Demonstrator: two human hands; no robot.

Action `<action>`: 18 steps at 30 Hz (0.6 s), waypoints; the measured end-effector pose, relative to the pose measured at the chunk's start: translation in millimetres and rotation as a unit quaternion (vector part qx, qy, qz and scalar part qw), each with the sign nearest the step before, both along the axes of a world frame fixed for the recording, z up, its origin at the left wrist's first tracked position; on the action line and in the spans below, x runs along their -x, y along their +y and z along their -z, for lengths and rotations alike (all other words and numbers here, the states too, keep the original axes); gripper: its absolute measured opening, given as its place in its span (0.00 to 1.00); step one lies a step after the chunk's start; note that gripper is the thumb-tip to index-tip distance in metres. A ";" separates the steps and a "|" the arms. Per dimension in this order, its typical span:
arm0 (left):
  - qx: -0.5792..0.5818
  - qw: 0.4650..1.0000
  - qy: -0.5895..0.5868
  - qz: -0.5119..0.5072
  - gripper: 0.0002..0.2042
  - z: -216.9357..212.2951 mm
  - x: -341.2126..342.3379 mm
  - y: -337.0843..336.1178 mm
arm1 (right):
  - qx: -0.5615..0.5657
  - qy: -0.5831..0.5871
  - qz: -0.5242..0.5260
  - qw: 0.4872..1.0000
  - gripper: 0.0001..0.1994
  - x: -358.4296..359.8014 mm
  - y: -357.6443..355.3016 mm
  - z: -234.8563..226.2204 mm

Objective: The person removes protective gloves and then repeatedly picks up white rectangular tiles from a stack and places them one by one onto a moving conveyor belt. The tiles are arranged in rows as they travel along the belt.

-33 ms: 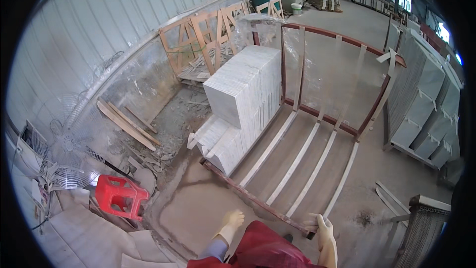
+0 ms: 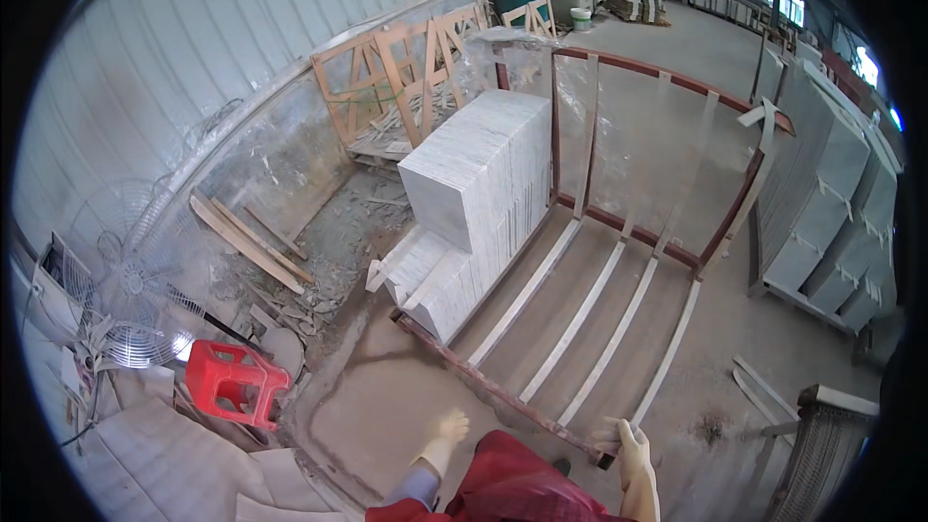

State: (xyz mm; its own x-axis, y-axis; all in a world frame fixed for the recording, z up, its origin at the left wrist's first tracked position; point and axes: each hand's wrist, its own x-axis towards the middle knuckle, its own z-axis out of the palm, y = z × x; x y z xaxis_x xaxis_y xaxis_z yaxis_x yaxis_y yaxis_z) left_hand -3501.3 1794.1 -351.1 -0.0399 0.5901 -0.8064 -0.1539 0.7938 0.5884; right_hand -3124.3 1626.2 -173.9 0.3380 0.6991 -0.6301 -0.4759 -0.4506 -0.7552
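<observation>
My left hand (image 2: 445, 437), in a pale yellow glove, hangs over the floor left of my red apron (image 2: 517, 483). Its fingers are apart, slightly smeared, and hold nothing. In a matching glove, my right hand (image 2: 628, 447) is by the near right corner of a dark red metal rack (image 2: 503, 396). The thumb and fingers of that hand are apart; whether they touch the rack cannot be told. Pale crosswise slats (image 2: 580, 317) form the rack's base. On its left side stands a tight row of white-grey veined stone slabs (image 2: 474, 159), with lower pieces at the near end.
A red plastic stool (image 2: 232, 382) and a wire fan (image 2: 135, 280) stand at left. Wooden frames (image 2: 425, 77) and rubble (image 2: 338, 261) lie along the wall. Bundled slabs (image 2: 822, 184) fill the right side, with a metal-sided object (image 2: 831, 445) nearer.
My left hand has shifted slightly left and its fingers have blurred. The right hand stays by the rack corner. The rack and slabs keep their places.
</observation>
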 end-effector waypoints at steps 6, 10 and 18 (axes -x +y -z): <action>-0.086 0.989 -0.036 -0.113 0.16 -46.4 43.3 152.6 | 0.043 -0.013 0.047 0.998 0.20 3.4 55.1 19.9; -0.198 0.975 -0.077 -0.058 0.15 -52.6 30.8 326.4 | 0.095 -0.030 0.108 0.989 0.19 25.0 87.3 42.0; -0.389 0.841 0.339 0.159 0.21 -69.1 -3.6 624.5 | 0.162 0.001 -0.006 0.987 0.19 162.1 229.8 12.1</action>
State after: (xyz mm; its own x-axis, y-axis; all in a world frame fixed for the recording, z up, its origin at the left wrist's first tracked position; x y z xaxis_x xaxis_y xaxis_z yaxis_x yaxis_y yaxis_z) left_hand -3497.7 2418.5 -282.0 -0.0756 0.9968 -0.0262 0.5750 0.0650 0.8155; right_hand -3286.4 1856.0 -186.0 0.3299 0.4652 -0.8214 -0.4704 -0.6734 -0.5703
